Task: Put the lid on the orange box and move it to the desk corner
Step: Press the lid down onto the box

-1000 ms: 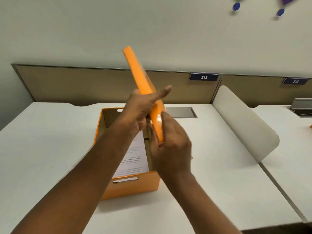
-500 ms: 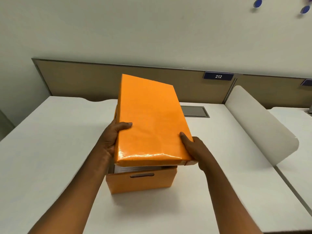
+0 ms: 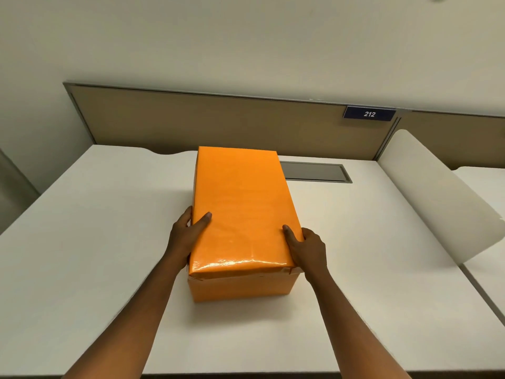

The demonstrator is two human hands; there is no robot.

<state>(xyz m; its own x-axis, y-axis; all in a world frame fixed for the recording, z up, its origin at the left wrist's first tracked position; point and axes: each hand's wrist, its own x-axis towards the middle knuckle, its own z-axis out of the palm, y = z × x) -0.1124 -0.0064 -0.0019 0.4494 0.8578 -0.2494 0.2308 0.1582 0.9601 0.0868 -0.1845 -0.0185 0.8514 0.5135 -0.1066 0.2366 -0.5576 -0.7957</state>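
From the head camera, the white desk (image 3: pixel 82 242) lies broad and bare to the left of the orange box (image 3: pixel 240 285), out to its left edge; on the right a curved white divider (image 3: pixel 437 198) closes it in. The box stands mid-desk, the glossy lid (image 3: pixel 240 209) seated on it. The left hand (image 3: pixel 185 236) and right hand (image 3: pixel 308 250) clasp the lid's sides, thumbs on top.

lid (image 3: pixel 240 203) on box (image 3: pixel 240 288), box on desk (image 3: pixel 95 242)
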